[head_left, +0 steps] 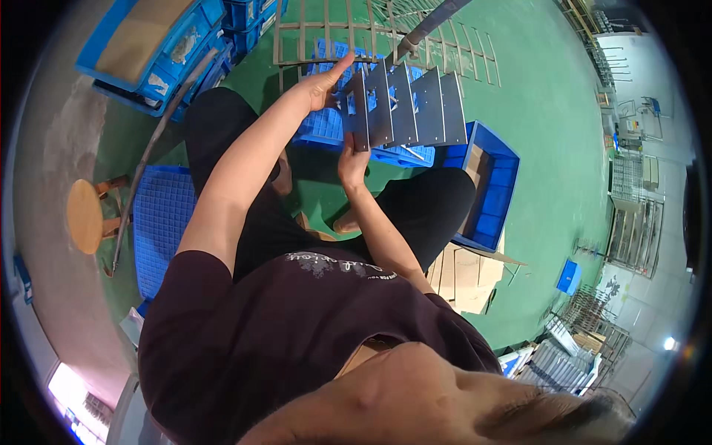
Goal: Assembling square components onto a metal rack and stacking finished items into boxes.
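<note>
Several dark flat panels [414,110] with small holes stand side by side, spread like a fan, above a blue plastic crate base. My left hand [320,90] grips the left edge of the nearest panel [355,111], its thumb stretched upward and its other fingers partly hidden. Lower down, my right hand [352,165] holds the bottom edge of that panel, thumb against its face. What supports the other panels is hidden. A grey pole [423,33] slants in from the top just beyond them.
An open blue bin [495,189] with cardboard inside stands at my right, above flattened cardboard [463,278]. Stacked blue crates [148,55] are at upper left. A round wooden stool [85,216] and a blue grid-patterned crate [159,222] are at my left. A metal grid [297,30] lies beyond.
</note>
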`<state>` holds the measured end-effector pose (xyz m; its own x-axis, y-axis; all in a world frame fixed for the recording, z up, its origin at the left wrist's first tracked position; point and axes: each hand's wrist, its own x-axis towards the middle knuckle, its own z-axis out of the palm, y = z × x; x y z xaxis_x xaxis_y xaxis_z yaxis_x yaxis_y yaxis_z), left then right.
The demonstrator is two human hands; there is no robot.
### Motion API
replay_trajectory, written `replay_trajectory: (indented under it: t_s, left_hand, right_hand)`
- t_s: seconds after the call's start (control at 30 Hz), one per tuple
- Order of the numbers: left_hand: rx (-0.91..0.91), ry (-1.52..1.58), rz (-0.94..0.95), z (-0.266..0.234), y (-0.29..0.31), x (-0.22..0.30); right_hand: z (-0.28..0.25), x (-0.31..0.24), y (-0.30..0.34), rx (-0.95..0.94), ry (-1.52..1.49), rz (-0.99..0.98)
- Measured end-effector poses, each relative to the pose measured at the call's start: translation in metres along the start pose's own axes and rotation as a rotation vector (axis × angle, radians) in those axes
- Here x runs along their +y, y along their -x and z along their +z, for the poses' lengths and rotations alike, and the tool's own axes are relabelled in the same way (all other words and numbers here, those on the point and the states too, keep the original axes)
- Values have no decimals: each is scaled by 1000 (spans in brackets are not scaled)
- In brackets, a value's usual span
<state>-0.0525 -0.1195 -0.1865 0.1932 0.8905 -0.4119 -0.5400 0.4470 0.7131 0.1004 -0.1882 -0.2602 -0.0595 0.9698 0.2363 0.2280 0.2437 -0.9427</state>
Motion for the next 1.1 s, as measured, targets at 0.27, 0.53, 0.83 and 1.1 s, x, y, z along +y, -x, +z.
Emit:
replay_trajectory:
  t_s: [0.27,0.53,0.83,1.1]
  left_hand:
    - [29,-8,12,13,15,9]
    - [-6,-53,2,13,15,11]
    - [122,-88,78,5,1,0]
    - [234,-183,119,5,2,-2]
  right_hand:
    - [-2,0,-2,3,0,-12]
    - [-6,2,-4,-8,68,-43]
    - [-1,-1,-5,68,-17,-59]
    - [3,-11,-5,88,-52,10]
